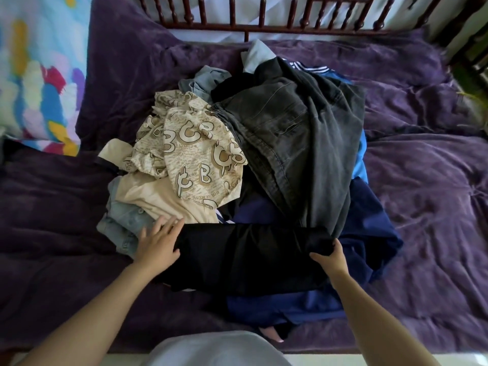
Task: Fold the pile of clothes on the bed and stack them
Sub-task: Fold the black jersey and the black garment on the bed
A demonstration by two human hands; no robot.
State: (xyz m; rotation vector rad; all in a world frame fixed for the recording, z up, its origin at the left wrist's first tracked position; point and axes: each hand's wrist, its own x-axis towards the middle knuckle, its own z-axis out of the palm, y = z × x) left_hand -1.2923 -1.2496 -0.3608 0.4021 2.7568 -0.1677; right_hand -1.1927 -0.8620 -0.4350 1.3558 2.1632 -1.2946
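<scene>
Purple bedspread (pixel 422 180) under clothes pile (pixel 285 133); left hand (pixel 158 241) flat, fingers spread, at black garment (pixel 250 257) edge; right hand (pixel 330 260) grips its other end.

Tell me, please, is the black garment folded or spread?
Folded: black garment forms a compact band, rounded far edge; right hand grips its end.

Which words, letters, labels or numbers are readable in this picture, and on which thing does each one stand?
"B": large outlined letter, repeated on the cream printed shirt.
"C": large outlined letter, same shirt.
Small brown print around them: too blurred to read.
Grey jeans: no label readable.
Elsewhere: no text seen.
</scene>
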